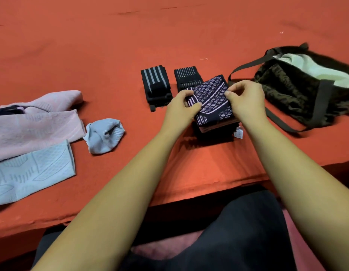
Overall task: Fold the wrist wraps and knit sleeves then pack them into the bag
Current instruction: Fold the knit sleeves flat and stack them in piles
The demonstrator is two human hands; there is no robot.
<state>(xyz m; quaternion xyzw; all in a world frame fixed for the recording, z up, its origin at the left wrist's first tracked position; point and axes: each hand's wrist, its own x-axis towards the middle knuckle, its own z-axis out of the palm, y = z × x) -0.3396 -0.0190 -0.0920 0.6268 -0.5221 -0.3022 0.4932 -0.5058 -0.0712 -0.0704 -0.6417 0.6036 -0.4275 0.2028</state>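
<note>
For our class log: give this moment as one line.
left hand, right hand: pinch navy sleeve | wraps: folded | bag: open

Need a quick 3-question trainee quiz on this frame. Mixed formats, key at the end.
1. True or false: the bag lies to the right of the dark patterned sleeve.
2. Fill in: ___ folded striped wrist wraps lie on the red surface beyond the hands.
3. Multiple choice: what do the fingers of the left hand and right hand pinch? A) the bag B) the dark patterned sleeve C) a wrist wrap

Key: 1 true; 2 two; 3 B.
</note>
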